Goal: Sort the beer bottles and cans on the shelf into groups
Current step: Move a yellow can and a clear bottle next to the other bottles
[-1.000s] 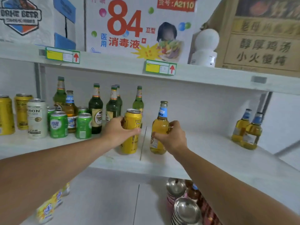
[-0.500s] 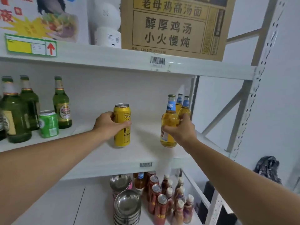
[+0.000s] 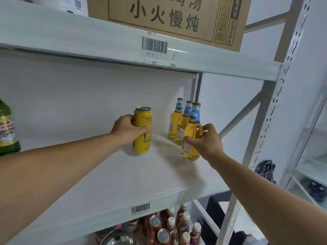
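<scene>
A white metal shelving rack (image 3: pixel 261 106) with perforated uprights fills the view, and its middle white shelf board (image 3: pixel 123 174) carries the drinks. On the board above sits a brown cardboard carton (image 3: pixel 159 16) printed with dark Chinese characters, and a barcode label (image 3: pixel 154 45) is stuck to that board's front edge. Both bare forearms reach in from the bottom corners over the middle shelf.

The left hand (image 3: pixel 127 129) is clenched around the middle of a tall yellow aluminium beer can (image 3: pixel 142 137); its fingers (image 3: pixel 145 129) wrap across the front of the can and the thumb is hidden behind. The can is upright, its base at the shelf surface or just above it; which, cannot be told.

The right hand (image 3: pixel 207 140) grasps a clear glass bottle of golden beer with a pale blue neck label (image 3: pixel 192 137), thumb on the near side and fingers curled round the far side of the belly. This bottle tilts slightly and is just beside two more bottles of the same kind (image 3: pixel 177 126), which stand upright near the shelf's right end.

At the far left edge stands a green glass beer bottle (image 3: pixel 7 128), well apart from the rest.

Below the shelf, several red-brown bottles and cans (image 3: pixel 169 225) stand close together beside a stainless steel bowl (image 3: pixel 118 237)
</scene>
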`<state>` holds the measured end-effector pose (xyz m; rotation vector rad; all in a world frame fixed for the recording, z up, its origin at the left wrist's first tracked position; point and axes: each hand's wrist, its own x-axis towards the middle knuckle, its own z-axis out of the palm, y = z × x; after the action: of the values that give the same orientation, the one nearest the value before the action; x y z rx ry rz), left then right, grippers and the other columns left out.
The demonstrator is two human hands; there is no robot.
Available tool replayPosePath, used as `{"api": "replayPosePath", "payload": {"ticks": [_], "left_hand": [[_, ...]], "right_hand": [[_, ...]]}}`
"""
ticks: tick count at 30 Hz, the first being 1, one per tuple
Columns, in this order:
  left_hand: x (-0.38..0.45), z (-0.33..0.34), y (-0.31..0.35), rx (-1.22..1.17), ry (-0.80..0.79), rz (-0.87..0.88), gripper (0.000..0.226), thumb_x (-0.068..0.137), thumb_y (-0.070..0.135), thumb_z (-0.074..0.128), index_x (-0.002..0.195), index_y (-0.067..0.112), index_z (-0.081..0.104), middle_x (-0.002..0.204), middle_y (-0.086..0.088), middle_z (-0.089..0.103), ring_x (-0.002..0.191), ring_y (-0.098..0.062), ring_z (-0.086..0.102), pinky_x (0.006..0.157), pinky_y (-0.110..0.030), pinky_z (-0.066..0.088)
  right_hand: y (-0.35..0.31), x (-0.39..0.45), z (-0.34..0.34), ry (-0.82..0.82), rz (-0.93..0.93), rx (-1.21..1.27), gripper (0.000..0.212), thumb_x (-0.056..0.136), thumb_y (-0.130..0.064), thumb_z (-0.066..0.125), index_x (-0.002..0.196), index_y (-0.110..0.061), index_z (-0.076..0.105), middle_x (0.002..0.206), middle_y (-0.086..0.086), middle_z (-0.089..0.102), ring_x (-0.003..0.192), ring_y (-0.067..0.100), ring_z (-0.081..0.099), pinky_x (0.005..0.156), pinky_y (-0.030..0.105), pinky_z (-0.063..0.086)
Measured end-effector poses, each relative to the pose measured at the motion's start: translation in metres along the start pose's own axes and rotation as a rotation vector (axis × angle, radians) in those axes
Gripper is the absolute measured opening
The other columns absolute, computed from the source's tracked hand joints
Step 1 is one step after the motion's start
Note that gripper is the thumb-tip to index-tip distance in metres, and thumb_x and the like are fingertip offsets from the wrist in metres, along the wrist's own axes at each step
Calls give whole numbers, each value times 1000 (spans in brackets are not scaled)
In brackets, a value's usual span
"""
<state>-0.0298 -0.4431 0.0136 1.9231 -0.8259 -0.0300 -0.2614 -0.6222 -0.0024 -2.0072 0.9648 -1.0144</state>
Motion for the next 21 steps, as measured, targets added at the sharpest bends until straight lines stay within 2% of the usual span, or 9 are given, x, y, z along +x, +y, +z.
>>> {"api": "replayPosePath", "payload": {"ticks": [9, 18, 21], "left_hand": [[48, 36, -14, 12, 3, -36, 50, 73, 60, 92, 105, 26, 77, 104, 7, 77, 100, -18, 73, 89, -34, 57], [76, 52, -17, 37, 0, -38, 50, 76, 59, 91, 109, 25, 76, 105, 6, 75, 99, -18, 71, 78, -29, 50], [84, 58, -17, 31, -1, -29, 49, 77, 57, 92, 110, 24, 76, 105, 4, 75, 99, -18, 71, 75, -29, 48]], "right_hand": [[27, 43, 7, 27, 27, 1, 66, 66, -50, 93, 113, -29, 50, 97, -6, 71, 90, 20, 72, 77, 50, 66], [42, 69, 17, 10, 5, 38, 68, 72, -49, 94, 120, -27, 52, 97, -15, 68, 87, 13, 73, 73, 47, 67], [43, 69, 17, -9, -7, 36, 69, 75, -50, 93, 123, -28, 49, 97, -18, 64, 87, 9, 70, 72, 42, 67]]}}
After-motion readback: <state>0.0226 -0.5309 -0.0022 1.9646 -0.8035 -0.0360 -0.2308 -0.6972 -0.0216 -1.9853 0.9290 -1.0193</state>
